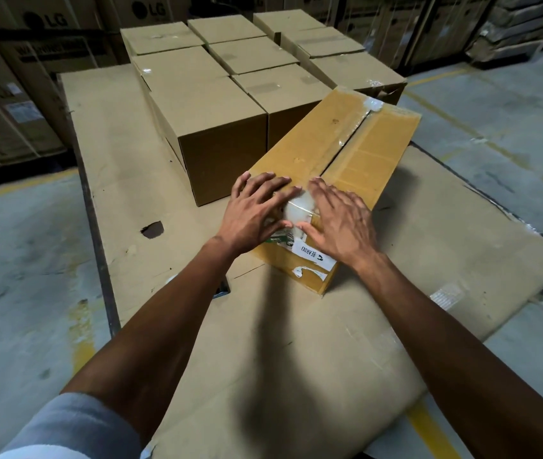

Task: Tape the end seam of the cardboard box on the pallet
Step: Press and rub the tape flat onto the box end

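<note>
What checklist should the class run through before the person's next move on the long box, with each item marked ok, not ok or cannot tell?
1. Both hands on the near end: left hand and right hand lie flat on the long box. Ok.
2. Tape over the near end: a clear tape patch shows between the hands. Ok.
3. Tape pressed down without wrinkles: glare hides its surface. Cannot tell.
4. Top seam closed: a dark gap runs between the flaps. Not ok.
5. Box seated on the cardboard sheet: it lies flat. Ok.
6. Tape roll within reach: none in view. Cannot tell.
</note>
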